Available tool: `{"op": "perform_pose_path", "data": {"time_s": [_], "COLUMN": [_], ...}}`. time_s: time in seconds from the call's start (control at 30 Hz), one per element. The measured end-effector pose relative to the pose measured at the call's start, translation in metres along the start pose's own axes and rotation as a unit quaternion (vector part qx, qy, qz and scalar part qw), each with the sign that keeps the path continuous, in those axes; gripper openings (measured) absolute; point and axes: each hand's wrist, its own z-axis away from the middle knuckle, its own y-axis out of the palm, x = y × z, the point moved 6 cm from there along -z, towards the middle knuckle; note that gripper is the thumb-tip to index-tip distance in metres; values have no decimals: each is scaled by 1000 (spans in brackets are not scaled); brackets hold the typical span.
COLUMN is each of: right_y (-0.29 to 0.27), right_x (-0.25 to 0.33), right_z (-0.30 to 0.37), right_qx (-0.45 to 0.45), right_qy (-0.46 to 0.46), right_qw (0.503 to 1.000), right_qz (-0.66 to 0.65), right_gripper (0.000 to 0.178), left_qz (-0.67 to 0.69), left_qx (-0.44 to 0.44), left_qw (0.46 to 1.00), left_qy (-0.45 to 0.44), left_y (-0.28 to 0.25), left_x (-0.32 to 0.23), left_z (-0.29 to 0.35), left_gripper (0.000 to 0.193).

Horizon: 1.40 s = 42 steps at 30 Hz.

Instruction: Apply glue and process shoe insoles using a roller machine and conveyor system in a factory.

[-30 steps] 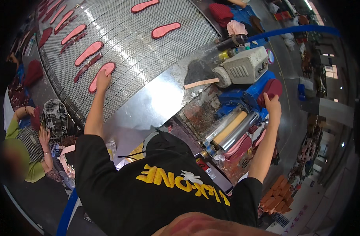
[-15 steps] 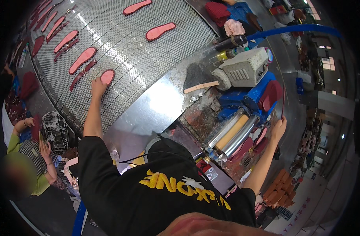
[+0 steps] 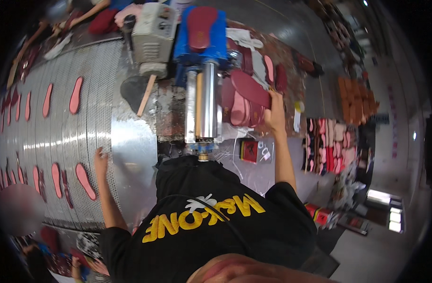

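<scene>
My right hand grips the end of a maroon insole between thumb and fingers. This insole lies slanted above a pile of pink and maroon insoles, right of a roller machine with shiny metal rollers. My left hand hovers at the right edge of the mesh conveyor, empty, its fingers loosely bent and a little apart. Nearest to it is a pink insole lying on the mesh. Another maroon insole rests on the blue housing beyond the rollers.
Several pink insoles and dark straps lie in rows on the conveyor. A grey motor box and a dark pad with a wooden strip stand between conveyor and rollers. Other people work at the far left and lower left.
My view has turned right toward the rollers. My left hand has let go of the pink insole on the conveyor and drawn back. My right hand has brought the maroon insole over the pile.
</scene>
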Motion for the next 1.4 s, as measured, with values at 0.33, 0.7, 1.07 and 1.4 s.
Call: {"op": "perform_pose_path", "data": {"time_s": [0.33,0.7,1.07,1.4], "right_y": [80,120,232,256], "right_x": [10,-23,-85,-96], "right_z": [25,133,335,381], "right_qx": [95,87,413,446], "right_qy": [-80,138,279,373], "right_qw": [992,981,858,759], "right_qz": [28,-102,-125,-294], "right_gripper": [62,50,25,26], "left_qz": [4,-114,308,515], "left_qx": [263,140,318,-62], "left_qw": [887,814,896,764], "left_qy": [379,552,8,-383], "left_y": [128,95,61,-12], "left_x": [-442,-434,-195,51], "left_z": [27,23,-33,-8], "left_gripper": [68,69,63,49]}}
